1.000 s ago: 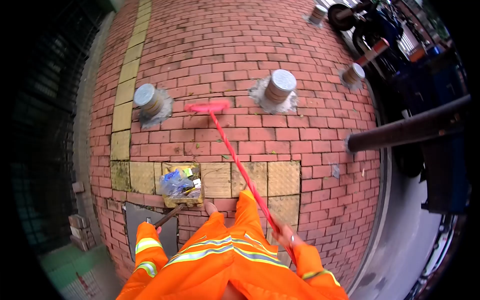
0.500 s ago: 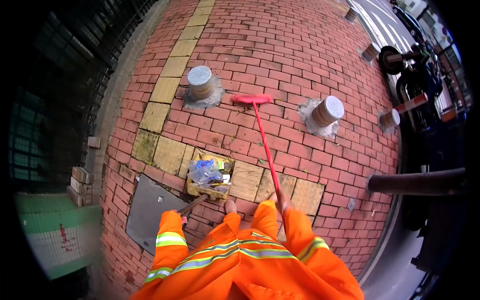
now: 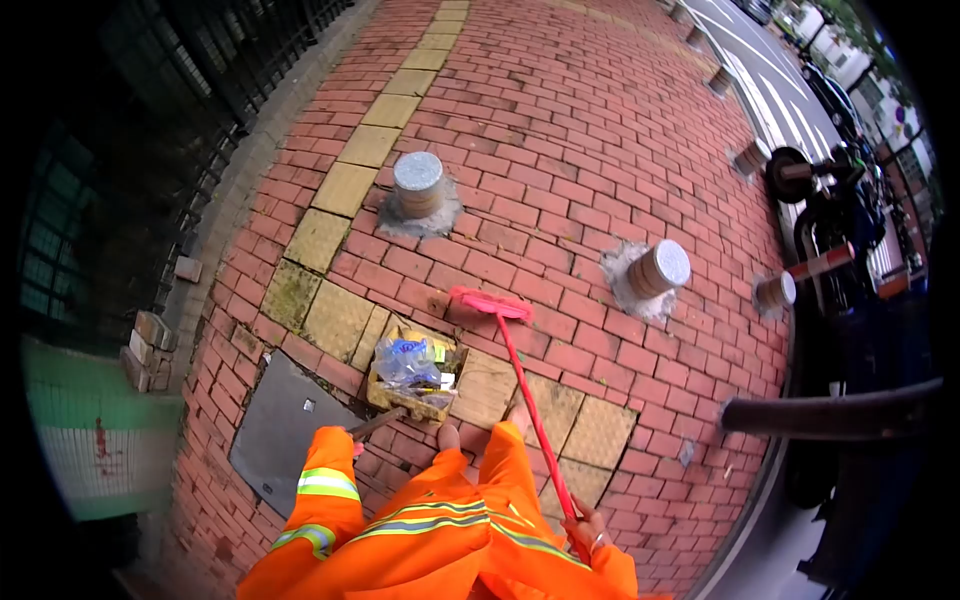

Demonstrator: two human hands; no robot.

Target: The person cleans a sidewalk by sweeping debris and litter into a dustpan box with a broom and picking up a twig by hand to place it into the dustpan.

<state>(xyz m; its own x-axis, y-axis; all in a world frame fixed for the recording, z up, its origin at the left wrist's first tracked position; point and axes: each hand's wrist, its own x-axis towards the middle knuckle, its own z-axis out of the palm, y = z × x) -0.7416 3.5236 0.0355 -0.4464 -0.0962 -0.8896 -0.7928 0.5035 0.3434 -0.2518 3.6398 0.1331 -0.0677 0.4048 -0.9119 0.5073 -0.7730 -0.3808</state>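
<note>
My right hand (image 3: 590, 524), wearing a ring or band, is wrapped round the red handle of a broom (image 3: 530, 395). The pinkish-red broom head (image 3: 492, 302) rests on the brick paving, a little beyond the dustpan and apart from it. At my left, a yellow, worn dustpan (image 3: 432, 404) sits on the ground in front of my feet. In it lie a clear plastic bag (image 3: 403, 363) with blue print and other litter. My left hand (image 3: 357, 449), mostly hidden by the orange sleeve, grips the end of the dustpan's stick handle (image 3: 380, 424).
Two short stone bollards (image 3: 418, 185) (image 3: 659, 268) stand ahead on the bricks. A grey cover plate (image 3: 285, 425) lies at left, near a metal fence (image 3: 245, 80) and stacked bricks (image 3: 150, 350). Motorbikes (image 3: 830, 200) and a dark post (image 3: 830, 413) line the road side.
The broom head has come towards me, from between the bollards to nearer the dustpan. My right hand has drawn back with the handle. The dustpan stays about where it was.
</note>
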